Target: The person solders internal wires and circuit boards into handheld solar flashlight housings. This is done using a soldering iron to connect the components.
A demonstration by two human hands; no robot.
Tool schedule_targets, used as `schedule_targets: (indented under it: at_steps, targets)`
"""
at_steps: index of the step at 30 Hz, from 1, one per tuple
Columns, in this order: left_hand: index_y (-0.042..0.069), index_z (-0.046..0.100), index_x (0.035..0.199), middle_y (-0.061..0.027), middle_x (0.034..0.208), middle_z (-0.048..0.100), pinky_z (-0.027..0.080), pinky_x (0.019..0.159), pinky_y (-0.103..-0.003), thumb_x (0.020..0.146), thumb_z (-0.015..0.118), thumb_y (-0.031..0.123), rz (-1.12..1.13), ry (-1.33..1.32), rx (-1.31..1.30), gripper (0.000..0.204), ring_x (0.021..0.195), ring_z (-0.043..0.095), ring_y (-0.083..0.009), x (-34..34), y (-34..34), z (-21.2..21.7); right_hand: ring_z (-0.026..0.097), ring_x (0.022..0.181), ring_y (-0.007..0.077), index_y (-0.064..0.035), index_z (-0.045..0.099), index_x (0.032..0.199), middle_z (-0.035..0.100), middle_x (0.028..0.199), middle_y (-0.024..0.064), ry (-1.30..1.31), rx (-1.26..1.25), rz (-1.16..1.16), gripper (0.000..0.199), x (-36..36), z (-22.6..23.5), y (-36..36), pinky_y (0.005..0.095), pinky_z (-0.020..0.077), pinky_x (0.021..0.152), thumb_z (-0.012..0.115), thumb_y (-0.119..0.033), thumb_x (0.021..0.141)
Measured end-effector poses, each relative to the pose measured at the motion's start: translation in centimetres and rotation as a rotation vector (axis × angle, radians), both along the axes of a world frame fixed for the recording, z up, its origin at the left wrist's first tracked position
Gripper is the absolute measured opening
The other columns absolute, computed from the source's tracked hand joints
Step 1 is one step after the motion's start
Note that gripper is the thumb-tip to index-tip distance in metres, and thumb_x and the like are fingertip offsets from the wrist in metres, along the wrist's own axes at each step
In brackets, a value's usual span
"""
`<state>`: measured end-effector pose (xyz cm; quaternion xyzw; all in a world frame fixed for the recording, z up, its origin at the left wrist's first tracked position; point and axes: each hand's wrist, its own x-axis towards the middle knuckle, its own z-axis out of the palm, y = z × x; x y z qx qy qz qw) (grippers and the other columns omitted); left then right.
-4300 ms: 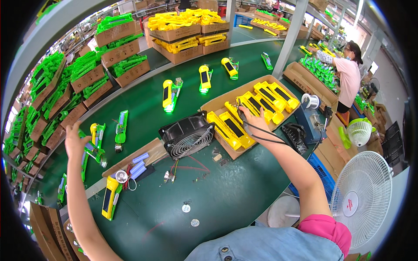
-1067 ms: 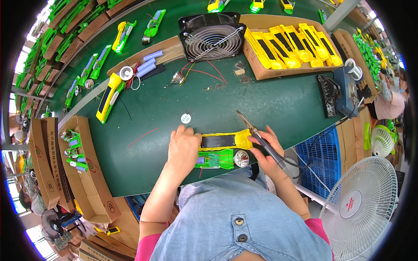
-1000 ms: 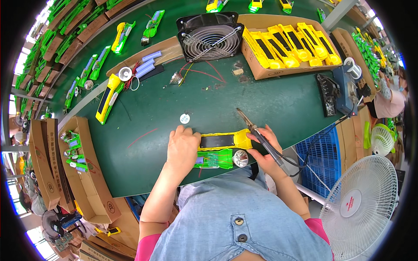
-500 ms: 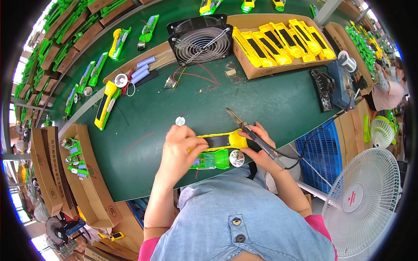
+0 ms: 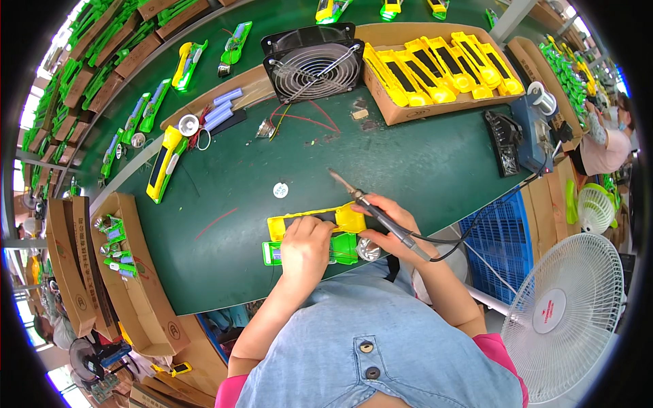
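Observation:
My right hand [image 5: 393, 224] grips a soldering iron [image 5: 389, 221], its tip pointing up and left over the bench. The fingers of that hand also touch the right end of a yellow flashlight shell [image 5: 350, 219] with a dark panel. My left hand [image 5: 306, 246] lies across the shell, fingers curled together at its inner side; what they pinch is hidden. Just below the shell is a green flashlight housing [image 5: 345, 249], partly covered by my left hand. A round reflector [image 5: 368, 249] sits at the housing's right end.
A carton [image 5: 422, 112] of yellow shells and a black fan [image 5: 316, 64] stand at the back. At right are a soldering station [image 5: 532, 129] and solder spool [image 5: 542, 95]. An assembled flashlight [image 5: 164, 163] and blue cells [image 5: 220, 112] lie left, above an open carton [image 5: 139, 292].
My left hand has moved right and down, from the shell's left end to its middle. The shell, my right hand and the soldering iron have shifted left.

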<state>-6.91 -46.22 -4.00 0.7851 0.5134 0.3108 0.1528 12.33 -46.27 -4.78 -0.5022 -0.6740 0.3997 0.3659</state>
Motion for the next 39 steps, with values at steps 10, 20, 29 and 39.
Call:
schedule_targets:
  at_steps: [10,20,29,39]
  targets:
    - [0.001,0.059,0.066,-0.0142,0.069,0.053,0.048,0.057,-0.038,0.065,0.056,0.0,-0.008,0.123,-0.216,0.003,0.061,0.057,-0.031,-0.7,1.5,0.4,0.064,0.071,0.02,0.0013,0.056,0.095,0.064,0.08,0.0113,0.154,0.325,-0.081,0.026,2.7,-0.5,0.1,0.0382,0.0499,0.078,0.069,-0.004,0.073]
    - [0.0,0.058,0.065,-0.0154,0.069,0.052,0.047,0.057,-0.04,0.066,0.056,0.0,0.0,0.108,-0.238,0.002,0.061,0.056,-0.0322,-0.4,1.7,0.5,0.061,0.064,0.0142,0.0037,0.055,0.092,0.061,0.082,0.0113,0.66,-0.198,-0.243,0.018,1.3,-2.4,-0.2,0.0249,0.0508,0.058,0.063,-0.001,0.077]
    - [0.0,0.059,0.066,-0.0151,0.069,0.053,0.047,0.057,-0.039,0.066,0.056,-0.001,0.011,0.075,-0.232,0.002,0.061,0.056,-0.0317,-0.4,1.7,0.4,0.061,0.067,0.0165,0.0043,0.052,0.094,0.06,0.09,0.0131,0.553,-0.21,-0.214,0.018,1.1,-3.0,-0.4,0.0275,0.052,0.06,0.061,0.0,0.079]
    - [0.001,0.059,0.066,-0.0145,0.069,0.053,0.047,0.056,-0.038,0.066,0.057,0.0,0.005,0.085,-0.201,0.002,0.06,0.056,-0.0304,-0.4,1.7,0.2,0.062,0.068,0.0155,0.005,0.057,0.093,0.061,0.088,0.0123,0.637,-0.144,-0.291,0.016,0.6,-1.7,-1.7,0.0241,0.0511,0.061,0.061,0.002,0.078]
